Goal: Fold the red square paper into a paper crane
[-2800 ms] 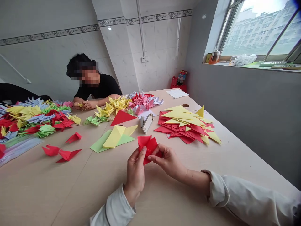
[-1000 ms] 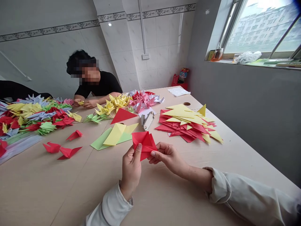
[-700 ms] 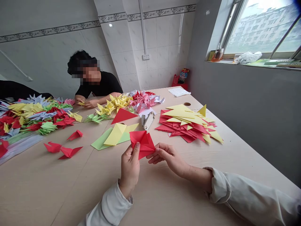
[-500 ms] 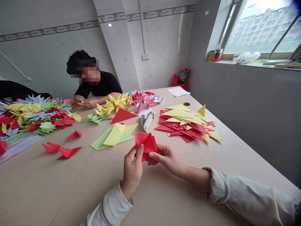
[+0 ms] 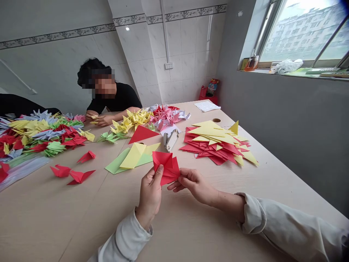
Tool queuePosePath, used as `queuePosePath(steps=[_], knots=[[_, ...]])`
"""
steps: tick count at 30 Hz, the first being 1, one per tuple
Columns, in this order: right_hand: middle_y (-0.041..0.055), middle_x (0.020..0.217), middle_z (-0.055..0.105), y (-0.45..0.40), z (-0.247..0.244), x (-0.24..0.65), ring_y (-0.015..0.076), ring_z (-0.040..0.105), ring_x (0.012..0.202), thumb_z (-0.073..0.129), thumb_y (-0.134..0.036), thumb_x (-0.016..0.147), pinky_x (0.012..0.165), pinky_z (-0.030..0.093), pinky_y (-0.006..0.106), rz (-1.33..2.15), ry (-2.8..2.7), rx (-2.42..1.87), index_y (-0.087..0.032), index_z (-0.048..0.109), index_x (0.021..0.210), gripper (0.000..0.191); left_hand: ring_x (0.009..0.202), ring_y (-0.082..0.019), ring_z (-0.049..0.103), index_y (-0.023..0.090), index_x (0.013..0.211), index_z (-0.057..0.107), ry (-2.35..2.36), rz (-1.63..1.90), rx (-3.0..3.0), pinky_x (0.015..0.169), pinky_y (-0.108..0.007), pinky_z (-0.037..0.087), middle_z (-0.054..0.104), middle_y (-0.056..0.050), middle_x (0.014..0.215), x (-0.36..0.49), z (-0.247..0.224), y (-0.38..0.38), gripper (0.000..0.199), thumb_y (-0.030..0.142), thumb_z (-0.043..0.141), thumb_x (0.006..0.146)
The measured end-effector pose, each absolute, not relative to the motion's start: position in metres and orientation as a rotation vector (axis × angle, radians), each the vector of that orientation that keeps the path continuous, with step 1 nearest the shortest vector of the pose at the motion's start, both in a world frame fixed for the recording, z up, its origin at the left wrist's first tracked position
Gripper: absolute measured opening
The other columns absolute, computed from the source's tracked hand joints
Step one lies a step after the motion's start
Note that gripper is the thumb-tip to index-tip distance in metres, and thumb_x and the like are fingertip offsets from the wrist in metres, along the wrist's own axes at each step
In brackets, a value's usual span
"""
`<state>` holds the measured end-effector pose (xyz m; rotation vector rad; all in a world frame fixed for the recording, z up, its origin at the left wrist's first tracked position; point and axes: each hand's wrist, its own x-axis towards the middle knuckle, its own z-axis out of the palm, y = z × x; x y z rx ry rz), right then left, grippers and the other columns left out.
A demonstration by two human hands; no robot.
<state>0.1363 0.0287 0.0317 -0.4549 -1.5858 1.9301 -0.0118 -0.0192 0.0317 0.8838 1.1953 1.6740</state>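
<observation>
From the head camera, a folded square of red origami paper sits in the air just above the tabletop, held between both of the person's hands. The left hand has a clenched grip on its lower left side, with the thumb pressed on the front. The right hand comes in from the right, with its thumb and fingertips pinching the paper's right corner.

Just beyond the hands, a yellow folded sheet lies on a green sheet. Beside them are a red paper triangle and a silver stapler. To the right lies a loose pile of red and yellow paper triangles. To the left, three red paper cranes lie apart on the tabletop, beside a large multicoloured heap of paper cranes. Yellow paper cranes and pink-red paper cranes lie farther along.

Across the tabletop, a co-worker in a black T-shirt holds a small piece of yellow folded paper in both hands. A glass jar and a plastic bag sit on the window sill.
</observation>
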Motion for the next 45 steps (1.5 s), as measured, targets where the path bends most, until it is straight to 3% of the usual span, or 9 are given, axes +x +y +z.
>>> queuePosePath(steps=[7, 12, 14, 17, 20, 29, 39, 45], knots=[[0.0095, 0.102, 0.069, 0.030, 0.034, 0.135, 0.0205, 0.067, 0.092, 0.065, -0.042, 0.080, 0.085, 0.052, 0.036, 1.984, -1.541, -0.479, -0.016, 0.066, 0.102, 0.034, 0.074, -0.018, 0.062, 0.017, 0.091, 0.069, 1.295, 1.699, 0.996, 0.070, -0.028, 0.048, 0.070, -0.004, 0.081, -0.018, 0.024, -0.015, 0.029, 0.044, 0.063, 0.083], [0.0070, 0.085, 0.070, 0.034, 0.030, 0.130, 0.0174, 0.068, 0.075, 0.071, -0.048, 0.074, 0.072, 0.054, 0.031, 1.946, -1.465, -0.655, -0.013, 0.066, 0.094, 0.041, 0.063, -0.016, 0.058, 0.017, 0.080, 0.068, 1.243, 1.541, 1.111, 0.061, -0.026, 0.047, 0.068, -0.002, 0.071, -0.009, 0.028, -0.018, 0.030, 0.044, 0.058, 0.087], [0.0056, 0.080, 0.069, 0.035, 0.030, 0.130, 0.0161, 0.067, 0.071, 0.072, -0.049, 0.073, 0.070, 0.054, 0.030, 1.921, -1.459, -0.682, -0.012, 0.067, 0.091, 0.041, 0.069, -0.017, 0.061, 0.017, 0.089, 0.069, 1.184, 1.514, 1.088, 0.064, -0.026, 0.048, 0.070, -0.003, 0.079, -0.008, 0.031, -0.018, 0.029, 0.043, 0.057, 0.088], [0.0057, 0.085, 0.070, 0.038, 0.030, 0.131, 0.0159, 0.068, 0.072, 0.072, -0.050, 0.073, 0.070, 0.054, 0.029, 1.869, -1.432, -0.706, -0.013, 0.067, 0.094, 0.042, 0.082, -0.018, 0.063, 0.019, 0.111, 0.064, 1.139, 1.478, 1.088, 0.073, -0.026, 0.048, 0.071, -0.005, 0.096, -0.009, 0.033, -0.016, 0.031, 0.039, 0.058, 0.088], [0.0065, 0.089, 0.070, 0.039, 0.029, 0.131, 0.0169, 0.068, 0.074, 0.071, -0.050, 0.074, 0.070, 0.055, 0.029, 1.823, -1.425, -0.702, -0.014, 0.066, 0.096, 0.042, 0.090, -0.017, 0.063, 0.022, 0.121, 0.059, 1.160, 1.481, 1.126, 0.077, -0.025, 0.048, 0.070, -0.004, 0.107, -0.012, 0.029, -0.015, 0.036, 0.036, 0.059, 0.088], [0.0065, 0.088, 0.070, 0.039, 0.025, 0.130, 0.0170, 0.069, 0.073, 0.071, -0.049, 0.075, 0.069, 0.055, 0.030, 1.821, -1.427, -0.688, -0.014, 0.066, 0.094, 0.041, 0.099, -0.021, 0.062, 0.020, 0.127, 0.055, 1.091, 1.490, 1.090, 0.081, -0.029, 0.048, 0.068, -0.007, 0.114, -0.009, 0.028, -0.017, 0.038, 0.033, 0.055, 0.091], [0.0057, 0.082, 0.069, 0.042, 0.029, 0.131, 0.0154, 0.069, 0.068, 0.071, -0.046, 0.074, 0.067, 0.055, 0.028, 1.897, -1.441, -0.709, -0.013, 0.063, 0.090, 0.037, 0.101, -0.020, 0.059, 0.020, 0.114, 0.064, 1.088, 1.495, 1.091, 0.085, -0.028, 0.045, 0.067, -0.005, 0.112, -0.008, 0.034, -0.018, 0.028, 0.033, 0.052, 0.092], [0.0041, 0.086, 0.070, 0.036, 0.033, 0.133, 0.0173, 0.071, 0.076, 0.060, -0.029, 0.080, 0.077, 0.056, 0.035, 1.939, -1.433, -0.601, -0.018, 0.051, 0.110, 0.032, 0.103, -0.020, 0.059, 0.019, 0.117, 0.062, 1.079, 1.577, 1.025, 0.091, -0.030, 0.043, 0.067, -0.006, 0.114, -0.015, 0.033, -0.013, 0.031, 0.032, 0.056, 0.090]])
